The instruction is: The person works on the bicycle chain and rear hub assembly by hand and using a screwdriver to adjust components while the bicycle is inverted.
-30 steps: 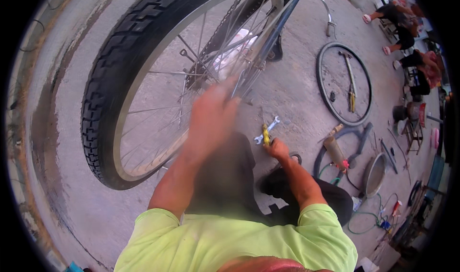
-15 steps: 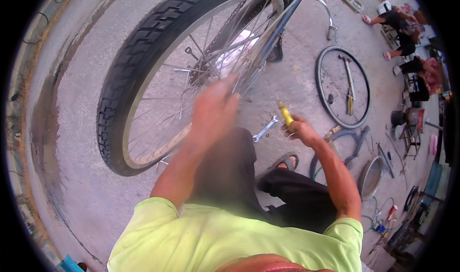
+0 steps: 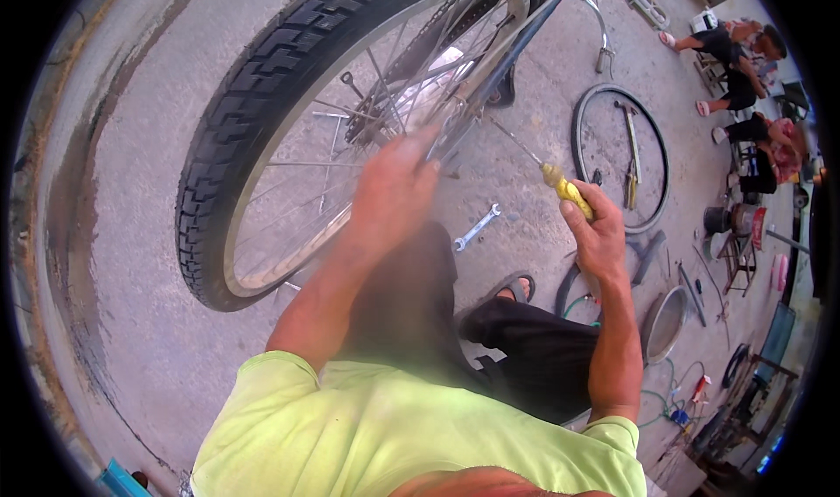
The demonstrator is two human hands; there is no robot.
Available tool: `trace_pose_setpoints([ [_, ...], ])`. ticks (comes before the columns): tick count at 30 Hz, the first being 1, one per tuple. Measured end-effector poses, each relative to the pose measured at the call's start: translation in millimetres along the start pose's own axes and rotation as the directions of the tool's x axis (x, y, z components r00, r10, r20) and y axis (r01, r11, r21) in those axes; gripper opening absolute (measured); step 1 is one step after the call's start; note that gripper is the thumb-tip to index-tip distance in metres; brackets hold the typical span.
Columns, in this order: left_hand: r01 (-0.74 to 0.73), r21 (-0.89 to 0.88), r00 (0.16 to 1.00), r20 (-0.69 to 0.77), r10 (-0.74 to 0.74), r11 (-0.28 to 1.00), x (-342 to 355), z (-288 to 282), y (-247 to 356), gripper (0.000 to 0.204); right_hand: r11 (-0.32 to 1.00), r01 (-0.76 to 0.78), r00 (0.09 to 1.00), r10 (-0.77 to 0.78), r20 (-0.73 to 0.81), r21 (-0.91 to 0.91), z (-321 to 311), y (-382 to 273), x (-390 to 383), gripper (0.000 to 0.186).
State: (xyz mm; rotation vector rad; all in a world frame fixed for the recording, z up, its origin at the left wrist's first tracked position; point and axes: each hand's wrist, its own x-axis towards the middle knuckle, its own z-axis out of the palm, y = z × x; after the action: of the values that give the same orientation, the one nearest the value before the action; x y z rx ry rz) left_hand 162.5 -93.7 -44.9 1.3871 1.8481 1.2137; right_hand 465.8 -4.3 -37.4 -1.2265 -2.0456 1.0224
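Observation:
A bicycle wheel with a knobbly black tyre (image 3: pixel 229 138) stands in front of me, joined to a dark frame tube (image 3: pixel 529 31). My left hand (image 3: pixel 394 182) reaches in at the wheel's hub and spokes; its fingers are blurred and partly turned away, so its hold is unclear. My right hand (image 3: pixel 602 230) is closed round the yellow handle of a screwdriver (image 3: pixel 567 189). The thin shaft points up and left toward the hub area, and its tip appears close to the frame. An open-ended wrench (image 3: pixel 478 227) lies on the ground between my hands, near my sandalled foot (image 3: pixel 523 287).
On the right lies a loose tyre (image 3: pixel 662 160) with a hammer (image 3: pixel 632 138) inside its ring. Closer to me are a metal basin (image 3: pixel 667 322) and green tubing (image 3: pixel 652 396). People sit on low stools at the far right, one in dark shorts (image 3: pixel 716 46).
My right hand has moved right and slightly up with the screwdriver, whose shaft now shows clearly. My left hand stays at the hub, and the view has shifted slightly.

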Motion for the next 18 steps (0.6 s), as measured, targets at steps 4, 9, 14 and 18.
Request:
trace_pose_setpoints([
  [4, 0.086, -0.081, 0.996, 0.036, -0.083, 0.993, -0.1, -1.1, 5.2, 0.043, 0.985, 0.101, 0.995, -0.101, 0.007, -0.143, -4.6, -8.0, 6.2, 0.033],
  [9, 0.003, 0.010, 1.000, 0.011, -0.003, 1.000, 1.6, 0.1, -1.1, 0.043, 0.980, 0.116, 0.993, -0.114, 0.025, -0.164, -7.4, -8.2, 15.2, 0.033],
  [14, 0.013, -0.020, 1.000, 0.013, -0.013, 1.000, 0.8, 0.1, -0.4, 0.043, 0.981, 0.114, 0.993, -0.110, 0.038, -0.156, -8.7, -7.1, 20.3, 0.031],
  [18, -0.002, 0.003, 1.000, 0.021, 0.002, 1.000, 1.1, -0.6, 0.2, 0.043, 0.983, 0.115, 0.993, -0.107, 0.056, -0.147, -12.4, -7.8, 21.0, 0.030],
])
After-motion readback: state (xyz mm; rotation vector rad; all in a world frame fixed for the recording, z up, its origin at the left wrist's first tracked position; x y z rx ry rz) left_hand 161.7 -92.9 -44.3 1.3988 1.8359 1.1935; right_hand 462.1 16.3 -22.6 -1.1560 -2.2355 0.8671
